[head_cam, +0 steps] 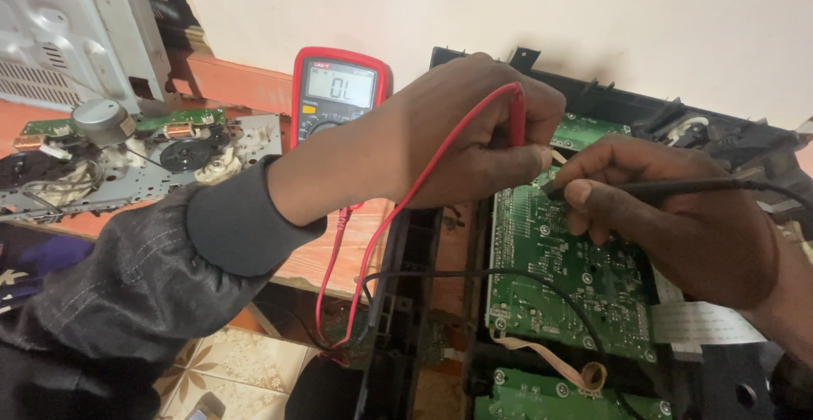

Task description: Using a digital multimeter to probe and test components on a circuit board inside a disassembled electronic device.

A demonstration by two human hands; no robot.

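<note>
My left hand [474, 136] grips a red test probe [517, 115], its red lead [398, 217] trailing down toward the floor. My right hand [669, 217] pinches a black test probe [644, 188], tip pointing left near the left hand's fingers. Both probe tips meet over the upper part of a green circuit board [567, 284] inside a black open chassis [406, 301]. A red multimeter [339, 90] stands behind my left wrist, its screen lit.
A dismantled tape-deck mechanism [135, 153] lies on the orange table [322, 259] at left, with a grey metal casing [76, 30] behind it. A white ribbon cable [703, 323] and a second green board [559, 399] lie lower right. Patterned floor tiles [229, 369] show below.
</note>
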